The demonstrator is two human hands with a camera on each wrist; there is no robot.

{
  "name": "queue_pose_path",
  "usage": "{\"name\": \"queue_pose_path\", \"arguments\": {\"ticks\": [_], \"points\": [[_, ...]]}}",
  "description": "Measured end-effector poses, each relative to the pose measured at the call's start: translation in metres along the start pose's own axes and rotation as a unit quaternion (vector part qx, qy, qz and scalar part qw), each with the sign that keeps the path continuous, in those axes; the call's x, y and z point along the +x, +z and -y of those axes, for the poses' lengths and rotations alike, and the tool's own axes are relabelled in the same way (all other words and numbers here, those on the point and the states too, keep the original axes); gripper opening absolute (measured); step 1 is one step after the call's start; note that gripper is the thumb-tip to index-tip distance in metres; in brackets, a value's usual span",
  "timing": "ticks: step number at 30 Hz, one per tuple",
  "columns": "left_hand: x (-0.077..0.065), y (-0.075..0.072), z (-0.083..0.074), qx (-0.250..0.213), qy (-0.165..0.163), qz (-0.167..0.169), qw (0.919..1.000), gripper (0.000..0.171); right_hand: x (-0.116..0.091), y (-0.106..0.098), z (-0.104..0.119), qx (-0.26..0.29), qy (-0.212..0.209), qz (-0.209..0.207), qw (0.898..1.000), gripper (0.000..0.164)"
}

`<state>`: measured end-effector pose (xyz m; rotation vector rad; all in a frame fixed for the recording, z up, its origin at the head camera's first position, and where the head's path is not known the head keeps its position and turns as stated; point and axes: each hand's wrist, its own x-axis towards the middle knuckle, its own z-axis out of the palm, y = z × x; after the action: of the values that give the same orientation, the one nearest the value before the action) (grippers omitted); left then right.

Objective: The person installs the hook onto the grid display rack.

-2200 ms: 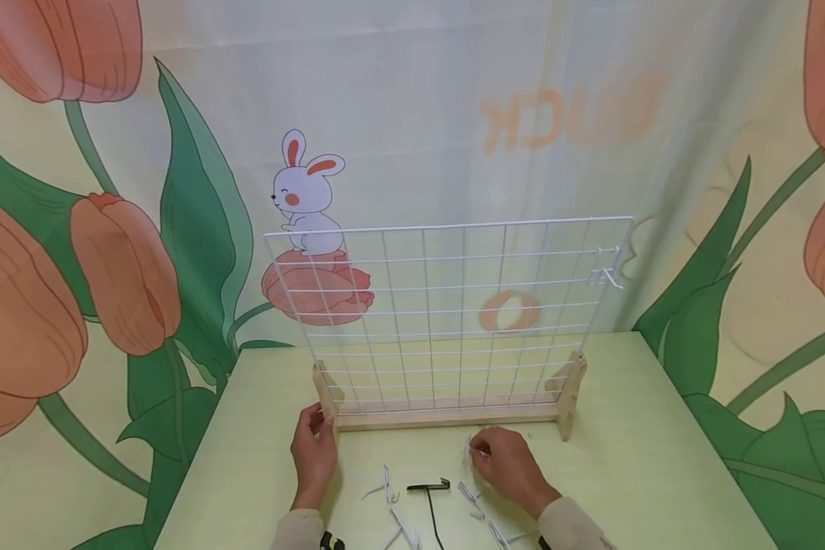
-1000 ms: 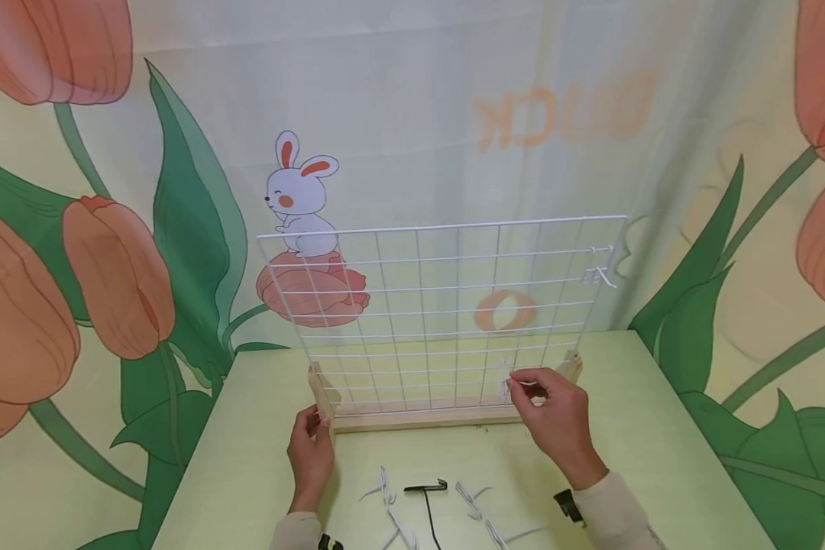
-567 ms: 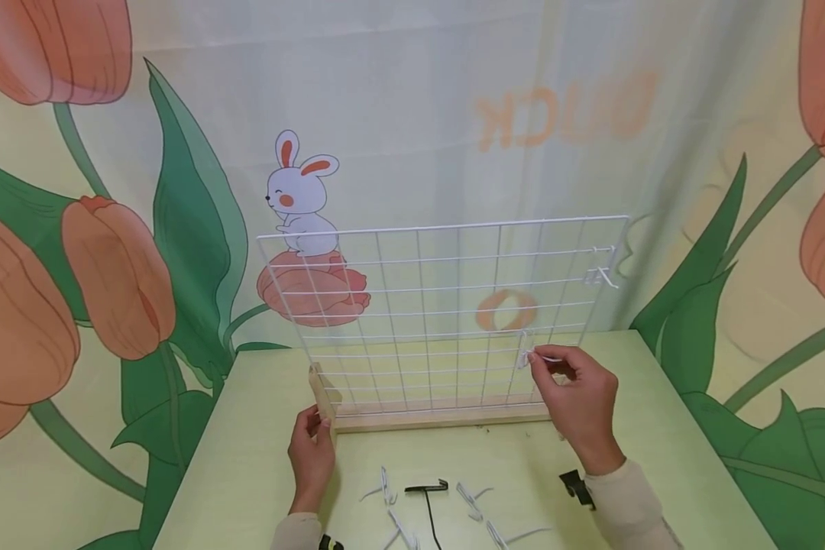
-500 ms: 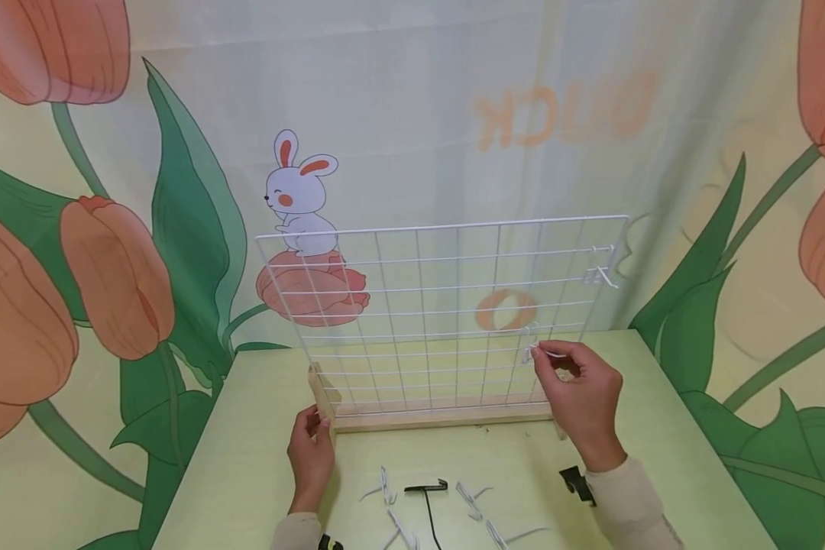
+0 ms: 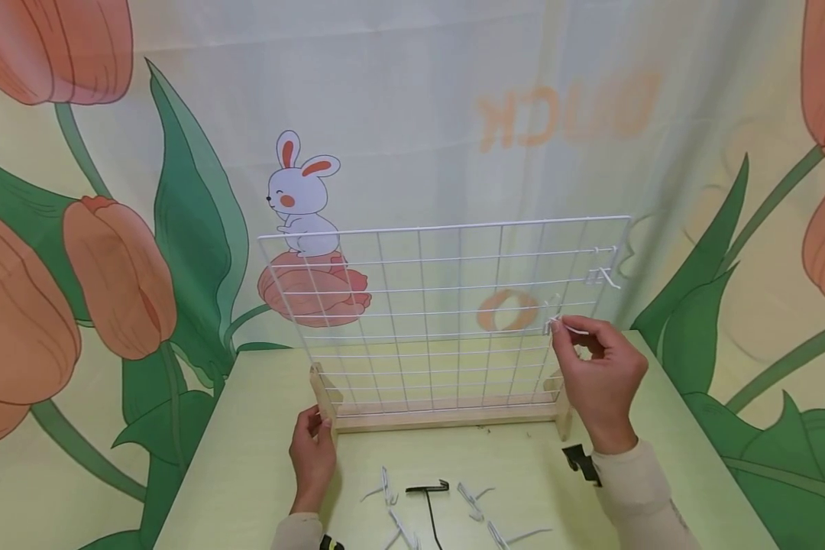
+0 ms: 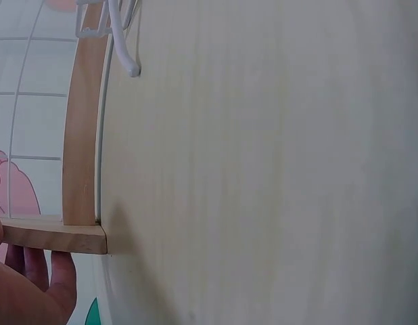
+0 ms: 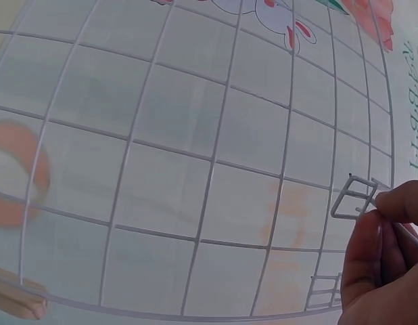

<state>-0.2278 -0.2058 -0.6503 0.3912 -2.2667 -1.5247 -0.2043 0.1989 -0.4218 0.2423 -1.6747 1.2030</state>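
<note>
A white wire grid panel (image 5: 447, 227) stands upright on a wooden base (image 5: 447, 420). My left hand (image 5: 313, 458) grips the base's left wooden foot (image 6: 53, 237), fingers behind it and thumb in front. My right hand (image 5: 601, 374) pinches a white wire hook (image 7: 354, 196) between thumb and index finger, its square back plate facing the grid near the right side. In the head view the hook's back overlaps the wires just below mid-height. Another white hook (image 5: 601, 276) hangs at the grid's upper right corner.
On the table (image 5: 213, 489) in front lie several white hooks (image 5: 469, 500) and one black hook (image 5: 429, 487). Behind the grid hangs a printed curtain (image 5: 412, 99) with a rabbit and tulips.
My right hand has carried the white hook up from the tabletop, across the front of the grid and to the right. My left hand has stayed on the wooden foot.
</note>
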Motion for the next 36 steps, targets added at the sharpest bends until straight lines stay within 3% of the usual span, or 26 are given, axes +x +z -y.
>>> {"name": "queue_pose_path", "arguments": {"ticks": [8, 20, 26, 32, 36], "points": [[0.000, 0.000, -0.001, 0.004, -0.002, -0.004, 1.0000, 0.031, 0.016, 0.009, 0.010, 0.015, 0.009, -0.029, 0.999, 0.015], [0.002, 0.002, 0.000, 0.000, -0.011, 0.000, 0.9999, 0.032, 0.044, 0.034, 0.029, 0.048, -0.026, -0.038, 0.998, 0.013], [0.002, 0.003, 0.000, 0.004, -0.009, -0.001, 1.0000, 0.031, 0.049, 0.042, 0.028, 0.019, -0.047, -0.029, 0.998, 0.014], [0.000, 0.001, -0.001, 0.005, -0.005, -0.002, 1.0000, 0.031, 0.052, 0.051, 0.023, -0.047, -0.116, -0.021, 0.992, 0.012], [0.000, 0.000, -0.001, 0.006, -0.013, 0.001, 0.9999, 0.032, 0.050, 0.053, 0.021, -0.070, -0.135, -0.005, 0.988, 0.012]]}}
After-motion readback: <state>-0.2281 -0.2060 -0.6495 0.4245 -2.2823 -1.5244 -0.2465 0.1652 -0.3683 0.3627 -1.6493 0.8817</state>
